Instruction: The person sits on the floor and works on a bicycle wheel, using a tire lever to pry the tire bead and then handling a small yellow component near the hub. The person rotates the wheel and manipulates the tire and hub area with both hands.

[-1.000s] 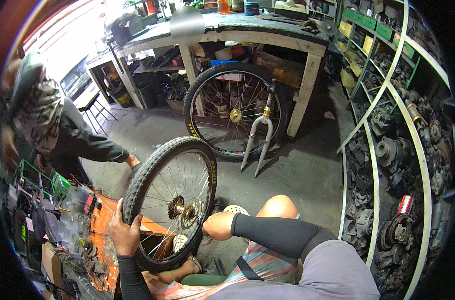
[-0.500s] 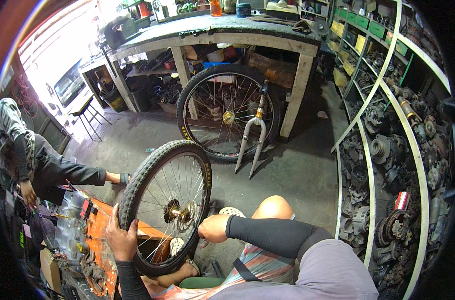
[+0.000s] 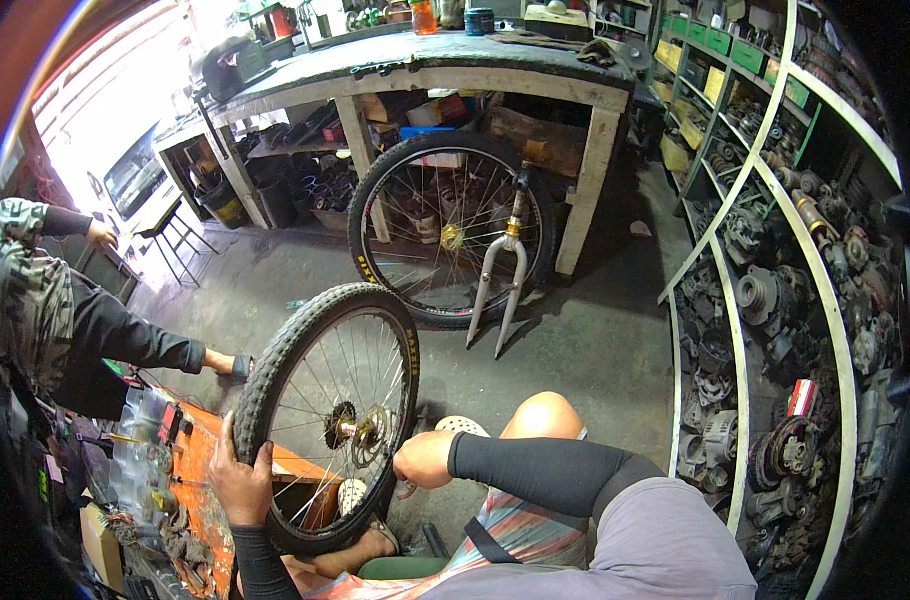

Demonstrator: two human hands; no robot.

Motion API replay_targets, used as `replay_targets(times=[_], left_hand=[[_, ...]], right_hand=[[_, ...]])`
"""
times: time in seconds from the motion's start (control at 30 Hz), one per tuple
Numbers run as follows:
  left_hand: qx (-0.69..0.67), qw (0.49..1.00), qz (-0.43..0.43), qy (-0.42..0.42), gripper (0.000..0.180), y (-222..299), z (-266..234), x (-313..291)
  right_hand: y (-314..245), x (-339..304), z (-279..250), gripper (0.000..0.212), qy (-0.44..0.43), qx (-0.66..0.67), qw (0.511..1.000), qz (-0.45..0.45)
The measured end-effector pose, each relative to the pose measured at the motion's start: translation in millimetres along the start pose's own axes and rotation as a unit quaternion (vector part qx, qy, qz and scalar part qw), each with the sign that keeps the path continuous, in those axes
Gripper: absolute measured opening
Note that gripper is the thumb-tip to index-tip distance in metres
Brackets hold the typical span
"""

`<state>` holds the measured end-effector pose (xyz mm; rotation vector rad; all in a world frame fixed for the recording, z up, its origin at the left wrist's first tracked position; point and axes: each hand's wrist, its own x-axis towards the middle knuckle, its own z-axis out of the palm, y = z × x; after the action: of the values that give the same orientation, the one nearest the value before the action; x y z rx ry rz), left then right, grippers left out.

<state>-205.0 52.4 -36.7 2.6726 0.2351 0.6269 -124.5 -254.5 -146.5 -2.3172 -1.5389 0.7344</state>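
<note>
Tho 2 whls [image 3: 347, 429] show, 1's held.

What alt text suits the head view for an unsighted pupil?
A left hand grips a bicycle wheel by its tire, the right hand near its opposite side. Beyond are a second wheel, pale fork and workbench; a person is at far left.

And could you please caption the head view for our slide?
Left hand gripping a bicycle wheel, right hand at its edge; another wheel and a pale fork beyond.
</note>
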Motion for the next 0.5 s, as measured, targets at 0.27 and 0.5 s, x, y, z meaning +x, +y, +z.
replay_targets(times=[0.27, 0.5], left_hand=[[-0.010, 1.000, 0.017, 0.001, 0.077, 2.6, -0.9, 1.6], [0.003, 1.000, 0.016, 0.000, 0.078, 2.0, -1.3, 1.0]], right_hand=[[-4.2, -4.2, -5.9, 0.040, 0.006, 0.012, 1.000, 0.011], [-7.1, -10.6, -13.7, 0.026, 0.012, 0.005, 1.000, -0.011]])
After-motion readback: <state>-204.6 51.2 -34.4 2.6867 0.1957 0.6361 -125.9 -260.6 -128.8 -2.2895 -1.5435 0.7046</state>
